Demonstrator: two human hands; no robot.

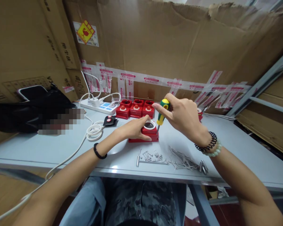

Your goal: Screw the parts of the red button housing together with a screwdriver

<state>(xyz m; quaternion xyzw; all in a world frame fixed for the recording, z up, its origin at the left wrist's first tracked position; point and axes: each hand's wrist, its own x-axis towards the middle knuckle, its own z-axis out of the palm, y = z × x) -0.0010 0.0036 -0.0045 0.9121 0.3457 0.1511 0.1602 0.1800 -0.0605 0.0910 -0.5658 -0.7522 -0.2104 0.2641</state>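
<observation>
The left hand [141,127] steadies the rigid-looking red housing [143,138] by its sides; the right hand [185,117] grips the screwdriver's thick handle [163,110].

Tall brown cardboard [155,40] banded with pink-printed tape [151,79] backs the pale surface [226,144]; grey metal shelving [261,81] slants at right, wood-toned floor [4,194] lower left.
</observation>
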